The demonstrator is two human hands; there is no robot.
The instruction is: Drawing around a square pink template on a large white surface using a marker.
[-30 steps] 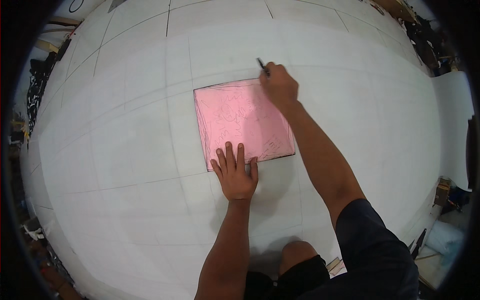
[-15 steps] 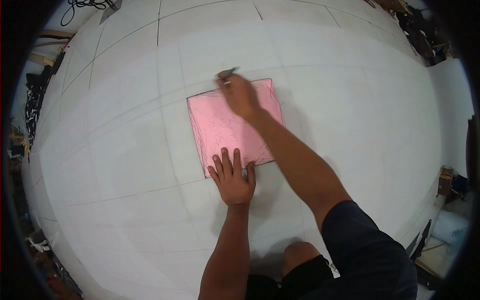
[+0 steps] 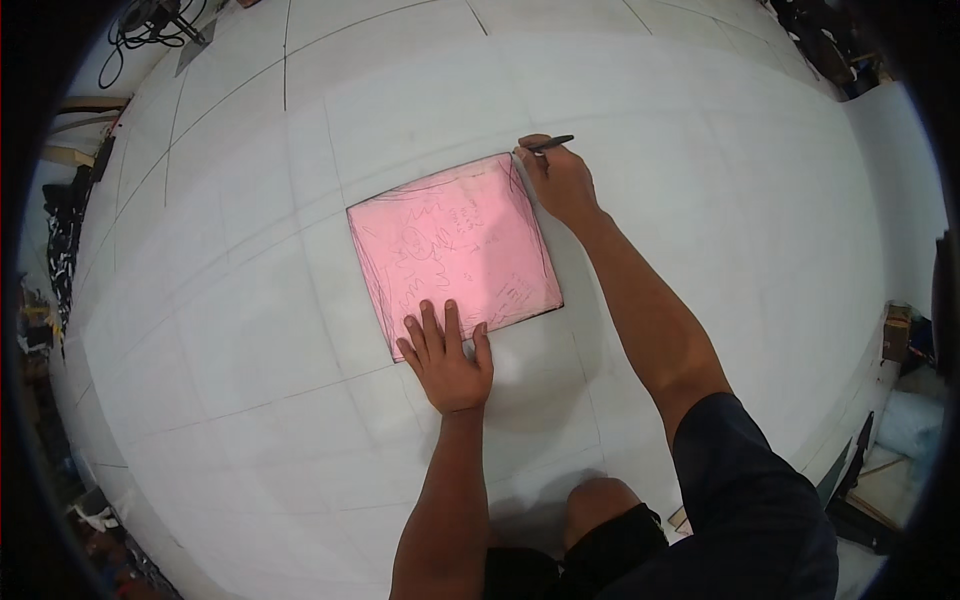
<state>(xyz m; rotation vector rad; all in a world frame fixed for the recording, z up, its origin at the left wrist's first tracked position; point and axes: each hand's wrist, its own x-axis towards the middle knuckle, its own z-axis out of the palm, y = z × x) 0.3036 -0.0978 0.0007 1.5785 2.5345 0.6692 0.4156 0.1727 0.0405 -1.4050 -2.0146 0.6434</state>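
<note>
A pink square sheet (image 3: 465, 250) with pen lines and scribbles on it lies slightly turned on a wide white surface. My left hand (image 3: 448, 365) rests on its near edge with the fingers spread flat. At the sheet's far right corner, my right hand (image 3: 562, 185) grips a dark pen (image 3: 555, 143), its tip end down by the corner and partly hidden by the fingers. A dark line runs along the sheet's far edge.
Long thin lines cross the white surface (image 3: 250, 400). A dark object with a coiled black cable (image 3: 150, 25) sits at the far left. Dark clutter lines the left rim and far right corner. A brown box (image 3: 897, 333) and a pale bag (image 3: 905, 430) stand at the right.
My right hand has moved right with the pen, from the sheet's far edge to its far right corner. My left hand stays pressed on the near edge. The whole view has shifted slightly.
</note>
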